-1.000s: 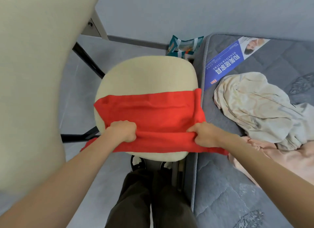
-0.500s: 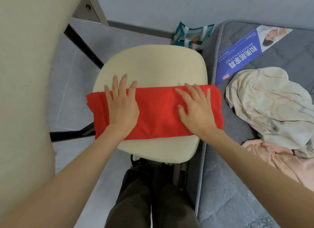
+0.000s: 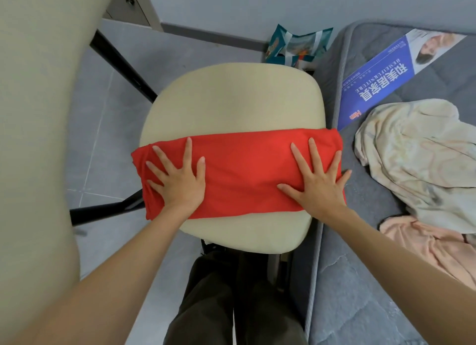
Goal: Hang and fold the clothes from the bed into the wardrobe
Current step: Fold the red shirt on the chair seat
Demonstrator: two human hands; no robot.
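On the chair seat (image 3: 231, 97), left hand (image 3: 180, 182) and right hand (image 3: 315, 187) lie open, flattening the red garment (image 3: 244, 174); next, probably 1 crosswise fold.

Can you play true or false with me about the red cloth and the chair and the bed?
1. Both hands, left hand and right hand, lie flat on the red cloth. True.
2. The red cloth lies on the bed. False: it lies across the chair seat.
3. A cream garment sits on the bed. True.
4. The pink garment hangs on a hanger. False: it lies crumpled on the bed.
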